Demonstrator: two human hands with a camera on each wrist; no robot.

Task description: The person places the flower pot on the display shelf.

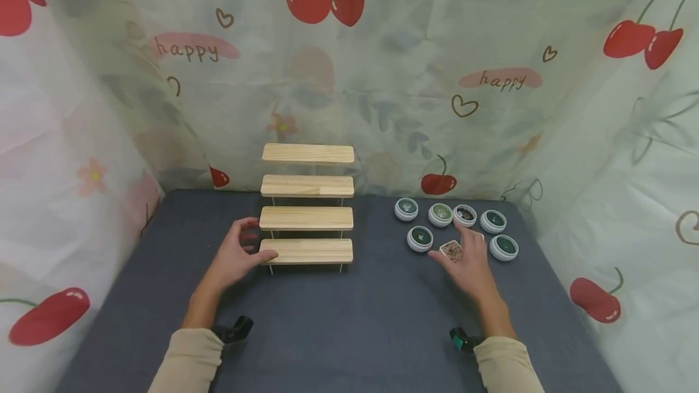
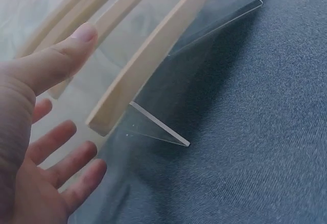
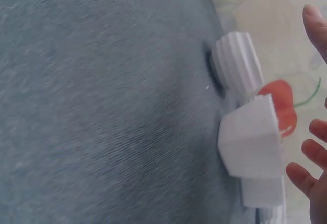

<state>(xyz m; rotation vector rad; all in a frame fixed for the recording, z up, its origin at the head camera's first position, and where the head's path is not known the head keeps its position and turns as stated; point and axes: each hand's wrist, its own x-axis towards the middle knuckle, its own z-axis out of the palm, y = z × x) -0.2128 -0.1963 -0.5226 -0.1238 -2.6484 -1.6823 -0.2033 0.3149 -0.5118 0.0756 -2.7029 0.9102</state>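
Observation:
My left hand [image 1: 235, 259] is spread at the left end of a four-step wooden display stand [image 1: 306, 218]. Its thumb overlaps the lowest plank in the head view. Seen from the left wrist, the fingers [image 2: 84, 185] are parted, and clear supports carry the planks [image 2: 148, 60]. Over on the right, my right hand [image 1: 471, 265] is held loosely spread above a group of small white pots. An angular pot with a brown speckled top [image 1: 452, 251] lies between its thumb and fingers. The right wrist view has the fingers [image 3: 301, 178] apart, close to a faceted white pot [image 3: 250, 140].
Several round white pots with dark or green tops surround the right hand, among them one at the left [image 1: 420, 239] and one at the right [image 1: 503, 247]. A dark cloth [image 1: 349, 326] covers the table. A printed curtain [image 1: 382, 90] encloses the back and sides.

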